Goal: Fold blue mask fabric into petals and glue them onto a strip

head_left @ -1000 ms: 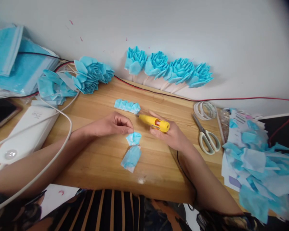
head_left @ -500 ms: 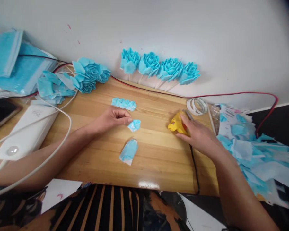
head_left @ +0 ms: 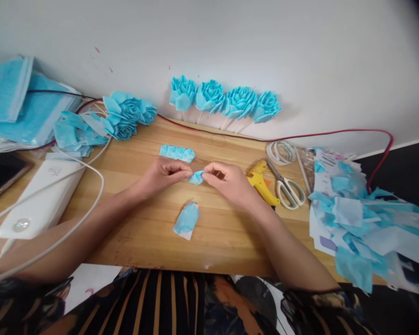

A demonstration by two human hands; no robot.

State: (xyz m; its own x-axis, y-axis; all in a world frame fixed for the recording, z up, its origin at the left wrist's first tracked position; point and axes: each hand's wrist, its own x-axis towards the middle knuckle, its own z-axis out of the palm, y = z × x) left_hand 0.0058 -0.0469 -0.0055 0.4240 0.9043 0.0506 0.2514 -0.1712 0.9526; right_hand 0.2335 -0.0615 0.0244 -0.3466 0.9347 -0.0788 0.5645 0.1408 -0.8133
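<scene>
Between my two hands is a small blue fabric petal. My left hand pinches its left edge, and my right hand pinches its right edge. Just behind them lies a row of folded blue petals. A flat blue fabric piece rests on the wood in front of my hands. To the right of my right hand lies a yellow glue gun, partly hidden by my wrist. Scissors with pale handles lie beside it.
Several blue fabric flowers on sticks lean against the wall. More flowers lie at the left, near a white power bank with a cable. Rolls of white tape and blue scraps are at the right.
My right hand has let go of the glue gun, leaving it beside the scissors, and has moved left to grip the petal. My left hand still holds the petal.
</scene>
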